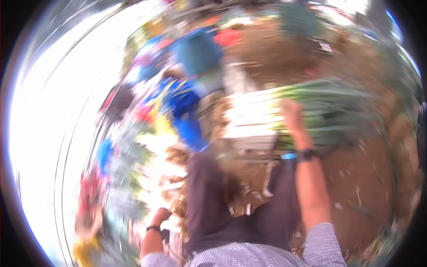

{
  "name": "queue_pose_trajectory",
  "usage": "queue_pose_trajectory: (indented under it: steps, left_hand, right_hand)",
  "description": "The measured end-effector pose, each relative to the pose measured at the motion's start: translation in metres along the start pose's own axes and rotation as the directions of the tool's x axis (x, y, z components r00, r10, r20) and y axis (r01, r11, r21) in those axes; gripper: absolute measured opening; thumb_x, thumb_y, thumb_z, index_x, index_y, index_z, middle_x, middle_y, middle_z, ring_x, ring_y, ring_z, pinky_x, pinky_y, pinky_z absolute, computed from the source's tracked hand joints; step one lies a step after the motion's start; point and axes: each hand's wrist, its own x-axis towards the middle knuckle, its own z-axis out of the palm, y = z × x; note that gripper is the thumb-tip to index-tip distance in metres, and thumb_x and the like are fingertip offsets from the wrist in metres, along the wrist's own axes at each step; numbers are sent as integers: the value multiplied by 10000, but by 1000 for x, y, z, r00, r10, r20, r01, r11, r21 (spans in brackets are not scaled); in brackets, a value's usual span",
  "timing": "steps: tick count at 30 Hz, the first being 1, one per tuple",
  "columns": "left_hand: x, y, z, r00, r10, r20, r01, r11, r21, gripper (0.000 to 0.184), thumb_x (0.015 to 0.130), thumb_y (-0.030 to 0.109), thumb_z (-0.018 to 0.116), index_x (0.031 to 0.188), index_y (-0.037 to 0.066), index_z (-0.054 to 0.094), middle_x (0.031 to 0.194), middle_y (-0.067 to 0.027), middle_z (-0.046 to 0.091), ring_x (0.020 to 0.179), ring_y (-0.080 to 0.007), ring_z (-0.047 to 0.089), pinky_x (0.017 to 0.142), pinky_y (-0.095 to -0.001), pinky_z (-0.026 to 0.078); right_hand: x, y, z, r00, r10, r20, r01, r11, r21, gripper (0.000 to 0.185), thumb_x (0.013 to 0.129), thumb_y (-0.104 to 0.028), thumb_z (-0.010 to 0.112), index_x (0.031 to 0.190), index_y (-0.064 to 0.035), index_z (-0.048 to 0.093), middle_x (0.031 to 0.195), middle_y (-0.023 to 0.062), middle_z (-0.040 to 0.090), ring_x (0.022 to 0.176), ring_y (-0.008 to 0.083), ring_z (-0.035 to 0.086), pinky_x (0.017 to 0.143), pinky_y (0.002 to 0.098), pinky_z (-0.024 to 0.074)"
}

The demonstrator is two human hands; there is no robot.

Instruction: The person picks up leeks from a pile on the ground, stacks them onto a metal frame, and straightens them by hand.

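Motion blurs the whole view. My right hand (291, 113) reaches forward onto a pile of long leeks (329, 104), over the stretch where the white stalks turn green; its fingers are smeared, so their grip cannot be made out. White stalk ends point left and green leaves spread right. At the lower left, my left hand (162, 215) is held low beside my left knee with its fingers curled in, near another blurred heap of pale stalks (153, 178). Whether anything is inside it is too small to tell.
Blue plastic bags (180, 102) and a teal container (198, 51) stand ahead to the left. Brown ground (360, 187) with scraps shows at the right. A straw hat (89, 220) is at the lower left. My legs are below, in dark trousers.
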Motion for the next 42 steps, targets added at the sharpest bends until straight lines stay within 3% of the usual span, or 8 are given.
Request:
queue_pose_trajectory:
  steps: [9, 11, 13, 25, 26, 29, 37, 42]
  left_hand:
    - [-62, -83, 183, 984, -106, 141, 132, 973, -188, 297, 904, 331, 689, 1060, 83, 738, 969, -113, 739, 824, -215, 719, 714, -364, 591]
    - [6, -142, 249, 890, 449, 75, -453, 857, 243, 263, 872, 311, 718, 1005, 85, 741, 928, -105, 726, 820, -254, 712, 704, -386, 583]
    - [-23, -67, 180, 996, -16, 83, 42, 947, -318, 259, 875, 264, 707, 1074, 101, 737, 1004, -111, 733, 859, -315, 704, 707, -413, 567]
    - [70, 3, 80, 901, 353, -251, -433, 735, -521, 333, 936, 354, 613, 1150, 136, 746, 1229, -87, 705, 1088, -310, 674, 935, -366, 530]
    - [90, 0, 79, 743, 580, -334, -497, 812, 306, 150, 911, 157, 656, 988, 65, 746, 982, -85, 702, 868, -237, 682, 741, -346, 530]
    - [122, -3, 50, 802, -332, -497, -150, 693, -706, 242, 914, 193, 655, 1052, 14, 742, 1021, -141, 729, 878, -253, 693, 770, -364, 533]
    - [241, -40, -6, 747, -619, -240, -2, 359, -933, 423, 864, 248, 744, 1029, -131, 653, 913, -214, 687, 815, -274, 673, 675, -411, 519]
    - [230, -73, -27, 948, 213, -236, -106, 911, 399, 299, 835, 202, 746, 992, -44, 687, 861, -169, 685, 768, -279, 657, 658, -399, 519]
  right_hand:
    - [32, -60, 47, 977, -41, 208, 57, 996, -69, 155, 983, -152, 649, 1063, -37, 717, 675, 54, 626, 596, 110, 566, 582, 299, 469]
    - [34, -69, 54, 963, 45, 267, -32, 998, -52, 152, 993, -143, 640, 1073, -41, 720, 689, 21, 612, 589, 86, 543, 572, 273, 463]
    - [35, -64, 60, 951, 92, 295, -91, 996, -17, 164, 1003, -146, 633, 1101, -47, 720, 708, -5, 596, 593, 55, 515, 561, 239, 443]
    - [49, -20, 61, 934, 234, 271, -178, 960, -214, 278, 1050, -235, 590, 1193, -16, 686, 752, -10, 568, 617, 41, 465, 583, 215, 408]
    - [49, -18, 62, 935, 229, 272, -171, 961, -219, 295, 1048, -245, 595, 1216, -21, 686, 751, -5, 574, 623, 46, 471, 583, 223, 410]
    - [44, -16, 60, 920, 270, 285, -187, 940, -286, 298, 1044, -246, 600, 1226, -28, 689, 755, 1, 585, 635, 49, 485, 584, 230, 416]
    - [18, 5, 24, 887, 358, 292, -202, 869, -452, 308, 1027, -213, 616, 1286, -59, 680, 853, 25, 653, 744, 76, 577, 643, 246, 478]
    - [15, 2, 26, 872, 353, 340, -201, 890, -409, 320, 1028, -196, 618, 1295, -26, 665, 892, 23, 661, 750, 78, 575, 640, 242, 469]
